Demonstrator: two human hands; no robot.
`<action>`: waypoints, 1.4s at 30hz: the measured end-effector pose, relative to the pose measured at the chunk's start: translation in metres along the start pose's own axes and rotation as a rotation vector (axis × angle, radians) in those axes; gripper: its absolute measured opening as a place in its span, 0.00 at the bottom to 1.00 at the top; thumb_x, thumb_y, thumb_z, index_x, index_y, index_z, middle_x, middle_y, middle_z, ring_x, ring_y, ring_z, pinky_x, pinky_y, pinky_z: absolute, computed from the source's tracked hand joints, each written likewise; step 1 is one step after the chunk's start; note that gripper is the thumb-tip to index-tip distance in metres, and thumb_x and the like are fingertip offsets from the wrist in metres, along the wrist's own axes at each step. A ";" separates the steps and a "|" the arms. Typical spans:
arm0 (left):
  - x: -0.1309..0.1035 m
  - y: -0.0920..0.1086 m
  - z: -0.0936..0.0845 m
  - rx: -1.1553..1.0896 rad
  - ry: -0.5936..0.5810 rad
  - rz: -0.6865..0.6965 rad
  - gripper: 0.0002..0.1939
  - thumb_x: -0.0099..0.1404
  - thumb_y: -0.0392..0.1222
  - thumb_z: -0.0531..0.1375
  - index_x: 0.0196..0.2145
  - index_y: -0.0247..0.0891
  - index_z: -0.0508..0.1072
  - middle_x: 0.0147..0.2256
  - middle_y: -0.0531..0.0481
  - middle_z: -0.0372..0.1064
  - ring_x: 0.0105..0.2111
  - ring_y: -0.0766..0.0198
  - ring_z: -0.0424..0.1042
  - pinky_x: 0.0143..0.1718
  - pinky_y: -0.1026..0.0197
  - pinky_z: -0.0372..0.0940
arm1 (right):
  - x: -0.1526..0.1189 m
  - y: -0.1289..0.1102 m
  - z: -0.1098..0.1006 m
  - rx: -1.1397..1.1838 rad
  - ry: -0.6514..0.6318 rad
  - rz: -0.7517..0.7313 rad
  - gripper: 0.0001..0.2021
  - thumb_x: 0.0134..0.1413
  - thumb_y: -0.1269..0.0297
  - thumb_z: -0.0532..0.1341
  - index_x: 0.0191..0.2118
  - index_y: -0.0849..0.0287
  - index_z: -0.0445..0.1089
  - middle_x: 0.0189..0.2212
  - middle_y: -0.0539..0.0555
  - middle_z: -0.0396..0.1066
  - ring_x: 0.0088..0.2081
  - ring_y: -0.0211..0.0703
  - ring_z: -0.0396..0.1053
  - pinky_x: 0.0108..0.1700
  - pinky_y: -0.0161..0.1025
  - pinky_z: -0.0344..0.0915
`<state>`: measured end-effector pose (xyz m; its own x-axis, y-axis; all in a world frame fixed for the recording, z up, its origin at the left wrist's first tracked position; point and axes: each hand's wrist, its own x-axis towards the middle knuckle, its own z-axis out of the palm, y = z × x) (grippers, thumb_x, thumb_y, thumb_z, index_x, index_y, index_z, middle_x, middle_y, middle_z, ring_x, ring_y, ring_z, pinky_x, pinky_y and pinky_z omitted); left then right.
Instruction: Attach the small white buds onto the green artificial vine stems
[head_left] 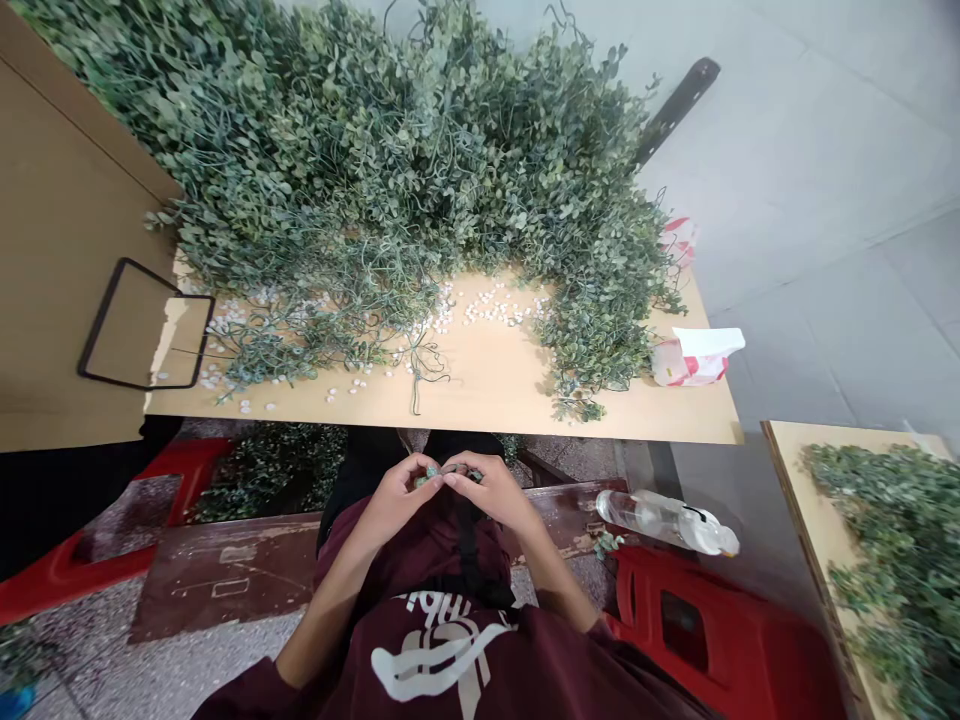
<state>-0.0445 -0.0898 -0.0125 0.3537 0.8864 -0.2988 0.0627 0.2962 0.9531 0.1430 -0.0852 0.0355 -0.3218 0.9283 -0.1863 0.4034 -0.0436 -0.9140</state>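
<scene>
Over my lap, just below the table's near edge, my left hand (401, 495) and my right hand (491, 490) meet with fingertips pinched together. Between them is a small sprig of artificial greenery (430, 473); its green leaves peek out at both hands, and the fingers cover most of it. Beyond them on the table lie loose green wire stems (424, 370) and a small heap of leafy sprigs (292, 345). Small whitish discs (487, 305) are scattered around these.
A large mound of artificial greenery (420, 150) covers the table's (495, 365) far side. A tissue pack (694, 360) sits at the right edge, a cardboard box (82, 230) at left. A plastic bottle (660, 520) lies on the bench beside a red stool (720, 630).
</scene>
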 end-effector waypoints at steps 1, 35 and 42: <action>0.000 -0.001 0.001 0.014 -0.025 -0.002 0.13 0.64 0.50 0.60 0.38 0.37 0.71 0.35 0.50 0.71 0.36 0.63 0.70 0.40 0.62 0.66 | 0.001 0.000 0.002 -0.014 0.021 -0.003 0.09 0.60 0.61 0.59 0.38 0.59 0.75 0.30 0.51 0.74 0.32 0.40 0.68 0.37 0.34 0.63; 0.004 0.000 0.002 0.344 0.099 0.249 0.09 0.69 0.42 0.55 0.44 0.40 0.71 0.39 0.48 0.73 0.39 0.62 0.72 0.44 0.61 0.65 | 0.009 0.019 -0.003 0.576 -0.182 0.225 0.15 0.56 0.56 0.61 0.25 0.60 0.64 0.18 0.45 0.60 0.20 0.32 0.56 0.24 0.31 0.53; -0.007 0.026 0.005 -0.292 0.020 0.157 0.15 0.65 0.47 0.61 0.46 0.38 0.70 0.30 0.50 0.71 0.31 0.64 0.72 0.37 0.61 0.67 | 0.015 0.024 0.009 0.789 -0.062 0.316 0.15 0.52 0.54 0.63 0.25 0.61 0.66 0.18 0.47 0.63 0.19 0.33 0.59 0.21 0.30 0.57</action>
<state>-0.0407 -0.0902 0.0151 0.3193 0.9352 -0.1534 -0.2624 0.2428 0.9339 0.1403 -0.0757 0.0077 -0.3500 0.8082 -0.4736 -0.2251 -0.5634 -0.7949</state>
